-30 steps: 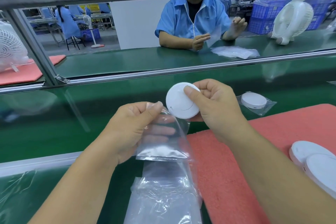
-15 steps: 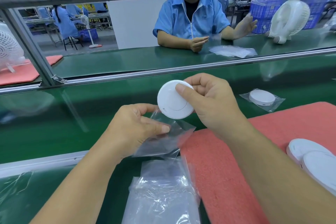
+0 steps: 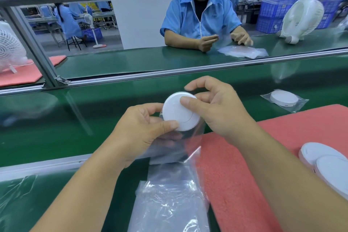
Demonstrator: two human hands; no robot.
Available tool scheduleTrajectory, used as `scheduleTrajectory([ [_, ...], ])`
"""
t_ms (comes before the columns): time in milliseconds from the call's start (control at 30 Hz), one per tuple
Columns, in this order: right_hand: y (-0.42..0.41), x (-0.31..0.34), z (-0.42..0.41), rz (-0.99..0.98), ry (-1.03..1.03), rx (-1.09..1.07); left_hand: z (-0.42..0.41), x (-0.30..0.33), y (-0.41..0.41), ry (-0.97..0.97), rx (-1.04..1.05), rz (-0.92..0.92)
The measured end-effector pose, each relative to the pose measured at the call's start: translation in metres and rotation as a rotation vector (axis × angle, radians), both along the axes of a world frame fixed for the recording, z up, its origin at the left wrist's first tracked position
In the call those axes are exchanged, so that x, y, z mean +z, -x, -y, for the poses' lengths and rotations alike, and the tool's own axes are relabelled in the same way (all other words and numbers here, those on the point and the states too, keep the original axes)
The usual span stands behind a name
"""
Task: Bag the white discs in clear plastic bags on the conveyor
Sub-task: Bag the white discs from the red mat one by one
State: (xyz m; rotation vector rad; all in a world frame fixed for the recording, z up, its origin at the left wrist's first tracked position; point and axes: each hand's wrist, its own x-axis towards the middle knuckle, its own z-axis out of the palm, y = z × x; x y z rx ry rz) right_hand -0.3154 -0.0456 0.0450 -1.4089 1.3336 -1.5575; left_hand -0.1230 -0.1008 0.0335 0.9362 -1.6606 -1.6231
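We find the right hand point(image 3: 218, 111) pinching the white disc point(image 3: 180, 112) by its rim, thumb on its face, poised at the mouth of the clear bag point(image 3: 173, 149). The left hand point(image 3: 139, 130) pinches that mouth apart, presumably to admit the disc. Both wrists angle inward above the conveyor's point(image 3: 56, 133) near edge. A bagged disc point(image 3: 284, 99) lies toward the far right.

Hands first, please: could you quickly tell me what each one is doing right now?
Left hand: holds the clear bag, thumb touching the white disc.
Right hand: pinches that disc.
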Motion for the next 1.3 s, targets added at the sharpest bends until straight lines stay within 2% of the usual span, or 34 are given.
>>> scheduleTrajectory([
  [67, -0.005, -0.004, 0.001, 0.002, -0.013, 0.041, 0.0, -0.001, 0.002, -0.033, 0.026, -0.08],
  [167, -0.005, -0.008, 0.001, -0.224, -0.092, 0.152, 0.005, -0.003, 0.003, -0.094, 0.237, -0.159],
  [233, -0.002, -0.015, 0.005, -0.303, -0.159, 0.16, 0.007, -0.006, 0.004, -0.117, 0.324, -0.125],
  [267, 0.002, -0.021, 0.009, -0.33, -0.178, 0.078, 0.008, -0.007, 0.003, -0.09, 0.341, -0.052],
  [333, 0.009, -0.034, 0.019, -0.313, -0.231, -0.163, 0.009, -0.005, -0.005, 0.093, 0.322, 0.299],
  [367, 0.013, -0.041, 0.023, -0.219, -0.266, -0.249, 0.007, -0.002, -0.01, 0.198, 0.279, 0.546],
  [433, 0.022, -0.053, 0.03, 0.004, -0.315, -0.345, 0.002, 0.004, -0.018, 0.283, 0.12, 1.002],
  [500, 0.029, -0.063, 0.035, 0.053, -0.357, -0.364, -0.008, 0.002, -0.017, 0.273, -0.038, 1.255],
  [533, 0.03, -0.067, 0.037, 0.019, -0.375, -0.36, -0.011, 0.0, -0.015, 0.271, -0.073, 1.294],
  [700, 0.028, -0.066, 0.046, -0.14, -0.394, -0.333, -0.009, -0.004, -0.016, 0.217, -0.133, 1.173],
  [867, 0.026, -0.044, 0.055, -0.159, -0.389, -0.233, 0.005, -0.008, -0.029, 0.137, -0.119, 0.953],
  [967, 0.036, -0.025, 0.043, -0.441, -0.455, -0.262, 0.012, -0.011, -0.034, 0.128, -0.085, 0.867],
  [1067, 0.064, 0.007, 0.018, -0.891, -0.654, -0.213, 0.015, -0.011, -0.035, 0.099, -0.066, 0.806],
  [1167, 0.101, 0.039, -0.026, -1.201, -0.913, -0.162, 0.016, -0.008, -0.037, 0.032, -0.103, 0.772],
  [1233, 0.12, 0.049, -0.066, -1.285, -1.142, -0.138, 0.016, -0.005, -0.04, -0.019, -0.196, 0.844],
  [1300, 0.135, 0.04, -0.102, -1.22, -1.294, -0.173, 0.017, -0.003, -0.042, -0.038, -0.222, 0.895],
])
